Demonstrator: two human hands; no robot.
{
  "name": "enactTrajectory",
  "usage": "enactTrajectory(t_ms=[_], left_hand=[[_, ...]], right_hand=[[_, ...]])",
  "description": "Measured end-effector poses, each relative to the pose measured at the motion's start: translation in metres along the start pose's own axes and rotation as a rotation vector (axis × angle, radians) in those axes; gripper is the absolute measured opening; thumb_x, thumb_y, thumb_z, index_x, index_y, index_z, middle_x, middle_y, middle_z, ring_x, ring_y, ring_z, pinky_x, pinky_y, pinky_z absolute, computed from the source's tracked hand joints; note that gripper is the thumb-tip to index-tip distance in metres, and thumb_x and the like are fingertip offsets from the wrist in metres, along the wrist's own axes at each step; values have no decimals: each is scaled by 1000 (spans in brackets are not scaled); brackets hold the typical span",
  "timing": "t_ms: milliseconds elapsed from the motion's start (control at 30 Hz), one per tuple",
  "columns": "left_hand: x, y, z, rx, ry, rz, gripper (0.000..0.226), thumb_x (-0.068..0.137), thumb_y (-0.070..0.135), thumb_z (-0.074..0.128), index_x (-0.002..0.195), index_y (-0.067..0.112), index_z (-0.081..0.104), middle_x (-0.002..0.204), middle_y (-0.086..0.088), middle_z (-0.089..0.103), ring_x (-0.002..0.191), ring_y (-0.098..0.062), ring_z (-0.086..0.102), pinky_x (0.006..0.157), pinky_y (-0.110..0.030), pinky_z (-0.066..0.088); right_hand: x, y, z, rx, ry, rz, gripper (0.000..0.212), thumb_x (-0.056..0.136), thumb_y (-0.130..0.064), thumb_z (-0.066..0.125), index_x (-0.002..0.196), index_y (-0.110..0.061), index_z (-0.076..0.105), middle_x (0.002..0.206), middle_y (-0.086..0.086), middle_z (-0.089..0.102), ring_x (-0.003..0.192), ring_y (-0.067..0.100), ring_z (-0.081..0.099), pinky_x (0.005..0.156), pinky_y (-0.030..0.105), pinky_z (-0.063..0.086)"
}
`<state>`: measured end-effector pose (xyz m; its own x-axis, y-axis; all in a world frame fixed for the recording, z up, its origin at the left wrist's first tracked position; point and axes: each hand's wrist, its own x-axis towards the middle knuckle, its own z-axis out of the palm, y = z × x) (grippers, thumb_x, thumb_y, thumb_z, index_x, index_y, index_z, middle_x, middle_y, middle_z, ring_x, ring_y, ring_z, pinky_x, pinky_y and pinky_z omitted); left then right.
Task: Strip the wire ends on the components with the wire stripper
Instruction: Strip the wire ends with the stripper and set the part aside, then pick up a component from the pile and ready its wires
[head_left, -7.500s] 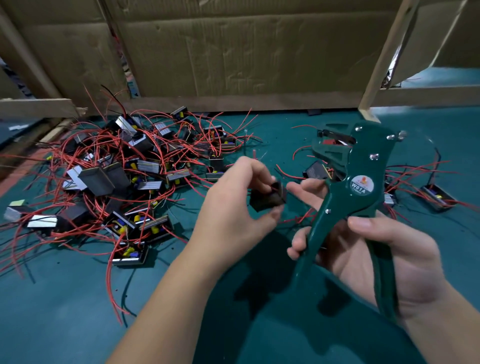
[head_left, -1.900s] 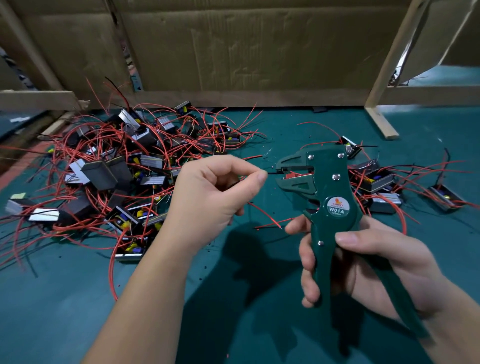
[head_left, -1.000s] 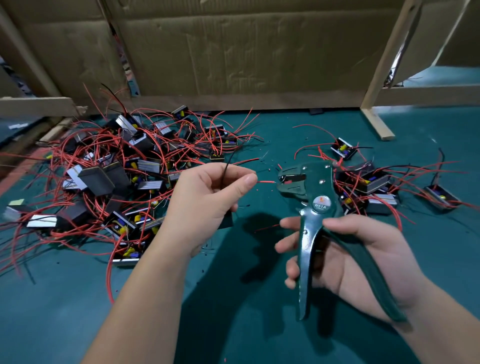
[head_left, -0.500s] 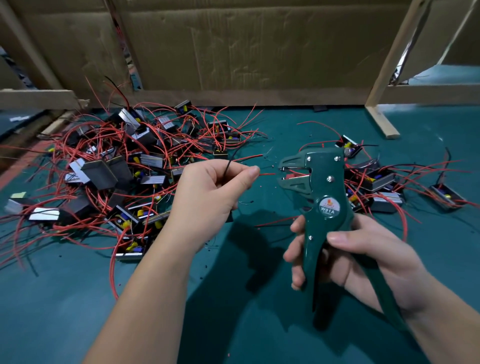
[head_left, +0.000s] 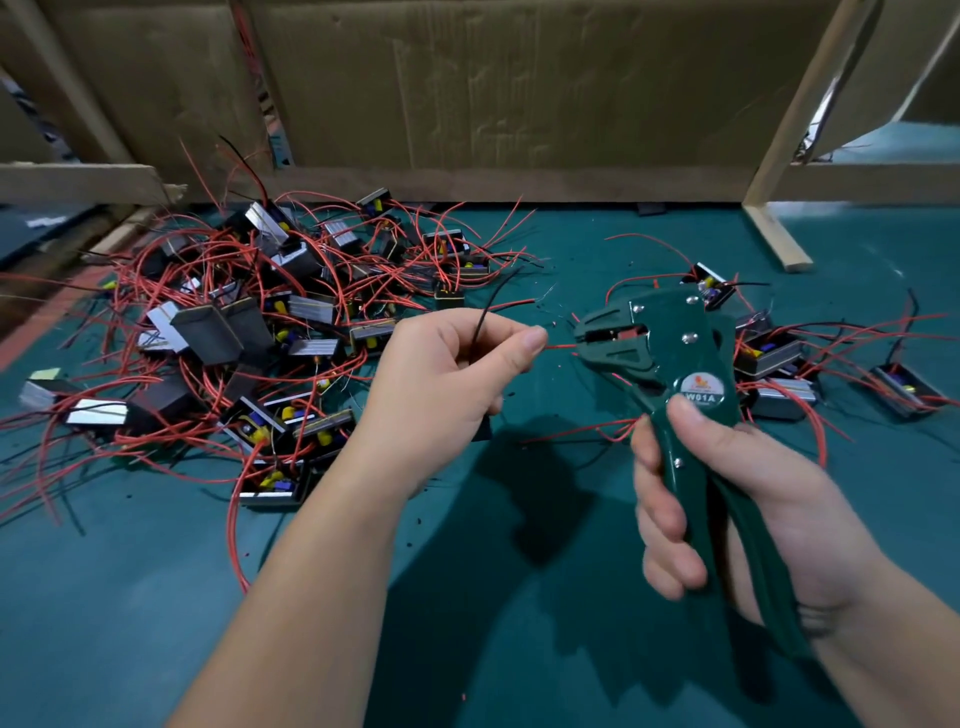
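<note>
My left hand (head_left: 447, 379) pinches a red wire (head_left: 558, 347) between thumb and forefinger, and a thin black wire (head_left: 485, 312) rises from the same grip. The black component on those wires is mostly hidden under that hand; only a dark corner shows below it. My right hand (head_left: 737, 499) grips the handles of the green wire stripper (head_left: 670, 364). The red wire's end runs straight into the stripper's jaws (head_left: 602, 340), which sit just right of my left fingertips. The handles look squeezed close together.
A big tangle of black components with red wires (head_left: 270, 332) covers the green mat at left. A smaller group of components (head_left: 779, 364) lies behind the stripper at right. Cardboard walls (head_left: 493, 93) and a wooden post (head_left: 774, 228) close the back.
The stripper has tilted and come closer to my left hand, and the red wire's end now sits in its jaws. The handles have drawn together.
</note>
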<state>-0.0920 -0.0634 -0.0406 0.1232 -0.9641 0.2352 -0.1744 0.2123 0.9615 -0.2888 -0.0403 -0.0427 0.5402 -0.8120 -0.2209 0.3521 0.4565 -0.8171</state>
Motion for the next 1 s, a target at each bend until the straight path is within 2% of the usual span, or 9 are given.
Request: enactTrajectory(t_ms=[100, 267, 433, 533, 633, 767, 900, 933, 1000], left_hand=[[-1, 1, 3, -45, -16, -20, 12, 86, 17, 66, 75, 17, 65, 53, 12, 58, 43, -2, 44, 46, -13, 36], [-1, 4, 6, -260, 21, -118, 6, 89, 13, 60, 86, 16, 65, 63, 11, 59, 48, -3, 45, 50, -14, 38], [-3, 9, 17, -921, -83, -338, 19, 76, 17, 60, 94, 24, 61, 73, 5, 57, 56, -7, 49, 56, -19, 42], [-4, 8, 23, -971, -28, -393, 17, 81, 16, 57, 94, 25, 61, 79, 2, 61, 63, -11, 57, 53, -20, 49], [-2, 9, 21, -958, -10, -325, 20, 89, 9, 49, 102, 22, 56, 84, 0, 58, 74, -13, 59, 69, -23, 49], [7, 6, 5, -532, 131, -156, 27, 98, 5, 39, 115, 16, 57, 96, 1, 65, 95, -12, 62, 78, -17, 43], [11, -19, -25, 661, 344, -18, 43, 98, 8, 39, 140, 14, 41, 130, -4, 53, 123, -19, 45, 102, -30, 31], [12, -27, -30, 872, 334, -40, 49, 95, 4, 39, 143, 15, 36, 138, -6, 46, 129, -23, 37, 105, -37, 27], [13, -36, -34, 978, 262, -157, 60, 90, -2, 36, 147, 17, 27, 150, -5, 32, 140, -23, 20, 110, -44, 19]], right_hand=[[0, -1, -2, 86, -68, -15, 45, 57, -43, 84, 77, -9, 64, 58, 14, 52, 39, 25, 49, 44, 34, 47], [2, -3, -6, 141, -155, -158, 45, 59, -30, 82, 95, -7, 69, 118, 25, 61, 70, 36, 65, 69, 48, 55], [0, 8, -3, -17, -288, -156, 43, 65, -25, 81, 102, -6, 69, 98, 28, 62, 72, 44, 63, 70, 47, 52], [-1, 12, -3, -253, -225, -84, 39, 66, -23, 75, 103, -14, 70, 80, 30, 65, 74, 37, 64, 65, 38, 51], [2, 14, -5, -230, -145, -109, 34, 63, -13, 70, 98, -11, 70, 74, 35, 62, 69, 40, 62, 62, 45, 50], [6, 3, -14, -11, 23, -370, 34, 61, 1, 68, 95, 0, 62, 75, 27, 64, 62, 41, 63, 62, 56, 53], [10, -20, -33, -59, 202, -434, 55, 73, -15, 50, 125, 3, 50, 100, 15, 64, 67, 33, 67, 61, 46, 56], [11, -22, -35, -80, 254, -424, 55, 72, -16, 50, 125, 1, 50, 98, 15, 63, 66, 34, 67, 60, 46, 56], [12, -20, -37, -136, 317, -430, 46, 71, -15, 54, 115, -1, 54, 86, 16, 62, 65, 38, 68, 58, 49, 58]])
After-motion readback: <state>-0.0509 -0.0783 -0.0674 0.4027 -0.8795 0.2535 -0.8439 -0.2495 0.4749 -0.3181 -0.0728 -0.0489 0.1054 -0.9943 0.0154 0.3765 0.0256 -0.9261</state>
